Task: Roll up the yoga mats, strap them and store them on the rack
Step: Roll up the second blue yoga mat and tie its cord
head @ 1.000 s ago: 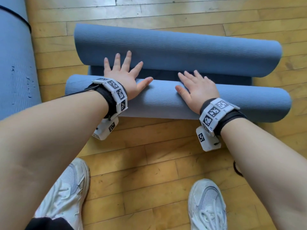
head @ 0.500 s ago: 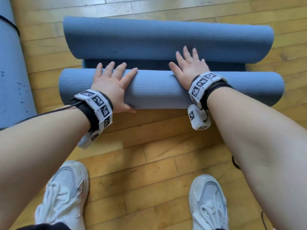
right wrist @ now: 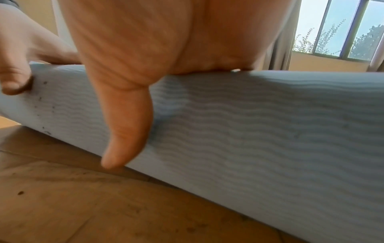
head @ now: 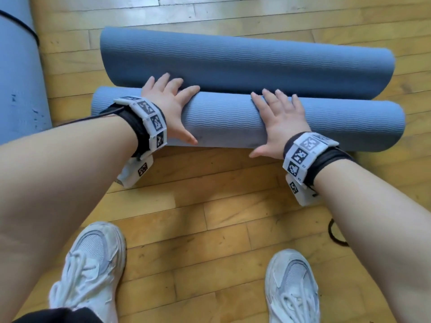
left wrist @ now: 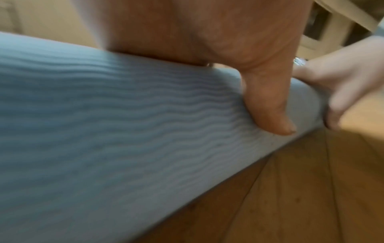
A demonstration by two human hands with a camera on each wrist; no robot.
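Both grips flat, fingers spread, left hand (head: 169, 106) and right hand (head: 278, 123) pressing rolled mat (head: 221, 122)

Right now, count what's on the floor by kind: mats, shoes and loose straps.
Blue mats: 2, the half-rolled mat and the strapped mat
White shoes: 2, left shoe and right shoe
Loose black strap: 1
Total: 5

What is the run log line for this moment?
step: rolling mat | left hand: flat on roll | right hand: flat on roll | strap: not yet
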